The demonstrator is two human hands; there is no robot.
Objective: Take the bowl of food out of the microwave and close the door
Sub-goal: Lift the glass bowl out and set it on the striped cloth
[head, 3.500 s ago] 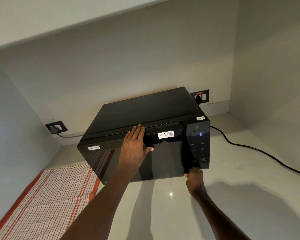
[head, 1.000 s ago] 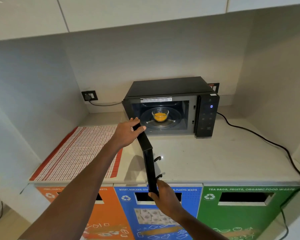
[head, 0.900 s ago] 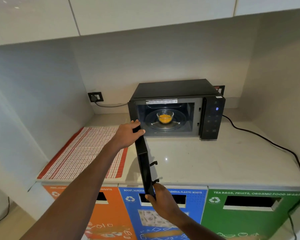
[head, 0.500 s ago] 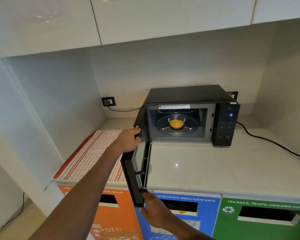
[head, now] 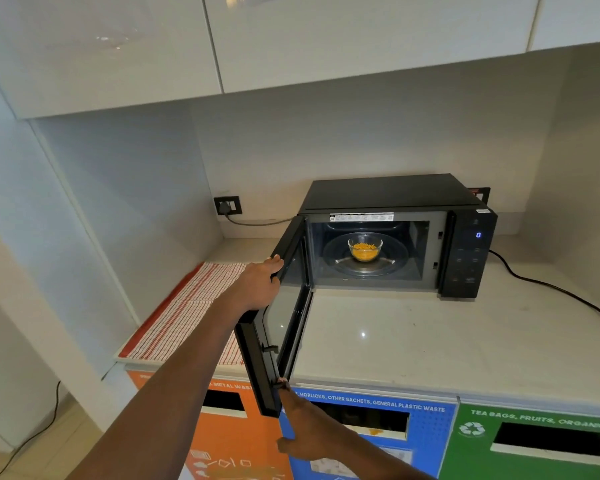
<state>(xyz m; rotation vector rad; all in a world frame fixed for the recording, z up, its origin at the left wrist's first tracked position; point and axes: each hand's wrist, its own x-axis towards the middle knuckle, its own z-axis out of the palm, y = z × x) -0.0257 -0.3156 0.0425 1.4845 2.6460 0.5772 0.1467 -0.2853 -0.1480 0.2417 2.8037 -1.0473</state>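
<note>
Standing wide open, the door point(head: 284, 306) of the one black microwave point(head: 392, 233) swings out to the left, past the front edge of the pale counter point(head: 413, 337). One glass bowl point(head: 364, 248) sits dead centre on the turntable point(head: 364, 261) inside the cavity, yellow food point(head: 363, 254) in it, nothing touching it. Two hands on the door, folks. The left hand point(head: 258, 287) rests on the door's top edge, fingers pressed together and curled over the rim, thumb side hidden behind the panel. The right hand point(head: 309, 427) comes up from below, index finger stretched out with its tip touching the door's bottom corner near the latch hooks; the other fingers look loosely extended, pinching nothing.

Count the rest: one red-striped cloth point(head: 187, 306) flat on the counter left of the door, its near edge flush with the counter lip. Two wall sockets, one point(head: 227, 205) at left with a cable plugged in, one point(head: 478, 192) peeking out behind the microwave's right rear corner. One black cord point(head: 551, 289) snakes off to the right across the counter. Three bin fronts below: orange point(head: 229, 441), blue point(head: 378, 420), green point(head: 534, 445), each with one slot.

Room to move: the counter stretch straight in front of the cavity is bare, and the path from the right hand up to the bowl is open.
</note>
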